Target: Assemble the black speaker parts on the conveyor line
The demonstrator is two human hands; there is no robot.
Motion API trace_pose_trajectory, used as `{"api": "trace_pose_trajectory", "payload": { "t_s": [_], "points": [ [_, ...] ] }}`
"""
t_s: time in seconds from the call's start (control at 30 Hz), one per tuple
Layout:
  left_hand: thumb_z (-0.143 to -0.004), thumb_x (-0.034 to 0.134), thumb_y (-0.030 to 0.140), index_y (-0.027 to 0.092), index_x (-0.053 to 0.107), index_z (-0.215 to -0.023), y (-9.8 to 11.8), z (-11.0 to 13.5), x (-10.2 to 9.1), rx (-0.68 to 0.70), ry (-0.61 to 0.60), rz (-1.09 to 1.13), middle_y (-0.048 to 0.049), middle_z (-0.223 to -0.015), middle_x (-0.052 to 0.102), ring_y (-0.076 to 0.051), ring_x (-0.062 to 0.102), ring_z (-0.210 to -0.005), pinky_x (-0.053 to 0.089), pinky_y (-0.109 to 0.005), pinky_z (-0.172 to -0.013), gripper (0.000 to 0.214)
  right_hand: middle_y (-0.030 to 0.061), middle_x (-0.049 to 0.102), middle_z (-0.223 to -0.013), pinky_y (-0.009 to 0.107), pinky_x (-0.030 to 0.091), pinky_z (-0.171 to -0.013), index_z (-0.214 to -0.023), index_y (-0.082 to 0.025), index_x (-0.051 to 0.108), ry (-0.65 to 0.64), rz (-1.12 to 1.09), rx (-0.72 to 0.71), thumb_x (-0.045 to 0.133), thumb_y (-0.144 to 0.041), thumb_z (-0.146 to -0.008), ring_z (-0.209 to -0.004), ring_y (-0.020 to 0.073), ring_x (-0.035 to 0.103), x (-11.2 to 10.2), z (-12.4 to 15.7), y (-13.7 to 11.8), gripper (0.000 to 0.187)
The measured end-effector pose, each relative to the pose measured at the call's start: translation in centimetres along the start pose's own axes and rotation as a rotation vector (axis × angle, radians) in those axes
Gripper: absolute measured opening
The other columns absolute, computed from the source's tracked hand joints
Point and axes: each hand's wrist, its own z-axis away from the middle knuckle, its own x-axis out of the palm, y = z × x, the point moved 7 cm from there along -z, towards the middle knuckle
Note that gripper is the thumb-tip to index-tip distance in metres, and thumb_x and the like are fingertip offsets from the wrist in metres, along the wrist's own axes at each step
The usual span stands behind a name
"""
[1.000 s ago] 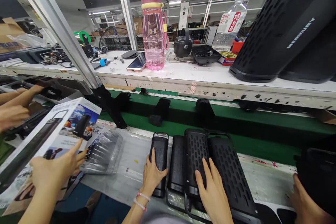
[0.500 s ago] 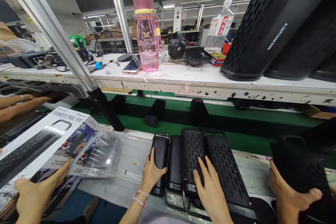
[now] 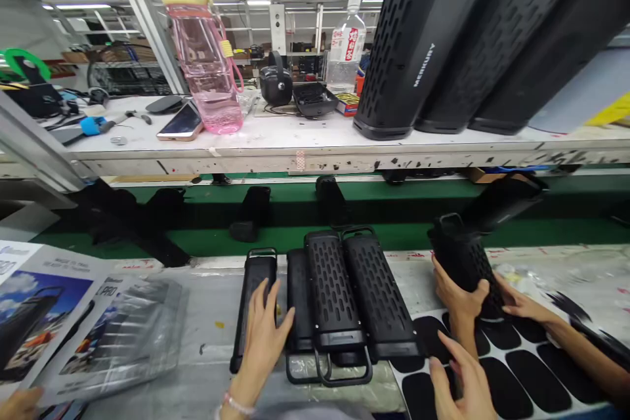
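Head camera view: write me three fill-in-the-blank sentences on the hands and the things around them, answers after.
1. The left hand rests on a black speaker lying on the ____ side of the row.
2. The right hand reaches over a sheet of black ____ pads.
3. The tall water bottle on the shelf is ____ in colour.

Missing words: left; oval; pink

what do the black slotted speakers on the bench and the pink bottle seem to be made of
Black slotted speakers: likely matte moulded plastic, judging by the dull sheen and regular punched-looking grille slots; metal grilles cannot be excluded. Pink translucent water bottle: probably glossy clear-tinted plastic, since the background shows through its wall.
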Motion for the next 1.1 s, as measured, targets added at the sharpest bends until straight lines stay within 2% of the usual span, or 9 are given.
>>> {"api": "trace_pose_trajectory", "payload": {
  "t_s": [0.1,0.17,0.27,0.4,0.5,0.63,0.8,1.0,1.1],
  "points": [
    [-0.091,0.045,0.036,0.026,0.044,-0.134,3.7,0.9,0.3,0.105,-0.074,0.126,-0.0074,-0.145,0.034,-0.023,0.032,-0.135,0.033,-0.041,-0.111,0.044,0.0170,0.056,-0.119,0.052,0.047,-0.092,-0.112,-0.013,0.057,-0.024,-0.094,0.171,0.050,-0.060,-0.077,-0.107,0.0344,0.056,0.2,0.7,2.9,0.059],
    [-0.091,0.042,0.025,0.026,0.045,-0.134,5.8,0.8,0.3,0.208,-0.138,0.124,-0.0065,-0.145,0.035,-0.022,0.029,-0.137,0.032,-0.040,-0.112,0.043,0.0175,0.054,-0.123,0.048,0.046,-0.094,-0.117,-0.014,0.053,-0.061,-0.183,0.242,0.052,-0.063,-0.075,-0.110,0.0330,0.055,1.1,-0.2,3.4,0.065],
    [-0.074,0.043,-0.003,0.030,0.039,-0.139,9.7,-0.1,0.3,0.559,-0.313,-0.018,-0.0020,-0.153,0.028,-0.023,0.014,-0.144,0.020,-0.046,-0.117,0.073,0.0200,0.052,-0.126,0.044,0.043,-0.097,-0.133,-0.011,0.041,-0.215,-0.306,0.289,0.055,-0.068,-0.072,-0.115,0.0314,0.053,3.7,-3.9,2.2,0.085],
    [-0.049,0.051,-0.014,0.038,0.026,-0.144,13.6,-1.5,0.9,0.949,-0.630,-0.191,0.0023,-0.157,0.018,-0.027,0.010,-0.145,0.004,-0.052,-0.117,0.111,0.0216,0.039,-0.142,0.051,0.031,-0.106,-0.148,-0.013,0.021,-0.544,-0.257,0.334,0.058,-0.069,-0.072,-0.128,0.0334,0.042,8.3,-9.6,-0.4,0.101],
    [-0.046,0.067,-0.012,0.039,0.028,-0.143,15.1,-1.9,2.1,1.238,-0.779,-0.296,-0.0008,-0.157,0.018,-0.027,0.015,-0.144,0.004,-0.052,-0.117,0.116,0.0183,0.043,-0.141,0.046,0.033,-0.107,-0.146,-0.015,0.026,-0.667,-0.306,0.319,0.067,-0.062,-0.070,-0.127,0.0296,0.045,10.8,-11.9,-2.3,0.099],
    [-0.044,0.088,0.013,0.033,0.025,-0.145,15.7,-1.6,3.7,1.618,-0.783,-0.416,-0.0168,-0.156,0.018,-0.036,0.021,-0.141,0.010,-0.060,-0.114,0.121,0.0151,0.061,-0.122,0.039,0.048,-0.094,-0.140,-0.015,0.033,-0.728,-0.405,0.303,0.076,-0.048,-0.067,-0.108,0.0256,0.061,12.5,-12.0,-3.3,0.090],
    [-0.055,0.085,0.031,0.034,0.020,-0.146,16.1,-1.6,4.2,1.740,-0.714,-0.497,-0.0180,-0.146,0.037,-0.037,0.036,-0.133,0.024,-0.062,-0.108,0.112,0.0113,0.060,-0.122,0.043,0.045,-0.098,-0.139,-0.020,0.035,-0.594,-0.440,0.234,0.078,-0.042,-0.063,-0.109,0.0262,0.059,10.3,-12.6,-3.9,0.090],
    [-0.056,0.086,0.030,0.035,0.019,-0.146,15.9,-1.9,3.7,1.778,-0.652,-0.475,-0.0186,-0.140,0.044,-0.039,0.041,-0.129,0.029,-0.067,-0.103,0.112,0.0154,0.034,-0.142,0.051,0.029,-0.109,-0.150,-0.022,0.012,-0.041,-0.091,-0.140,0.079,-0.042,-0.058,-0.134,0.0329,0.031,1.4,-16.1,-7.7,0.116],
    [-0.048,0.090,0.031,0.034,0.018,-0.146,15.6,-2.4,2.6,1.700,-0.612,-0.414,-0.0217,-0.140,0.043,-0.042,0.039,-0.130,0.028,-0.071,-0.101,0.122,0.0164,0.027,-0.145,0.048,0.028,-0.111,-0.150,-0.020,0.004,0.110,-0.048,-0.205,0.079,-0.043,-0.059,-0.137,0.0317,0.026,1.1,-17.0,-5.7,0.120]
  ]
}}
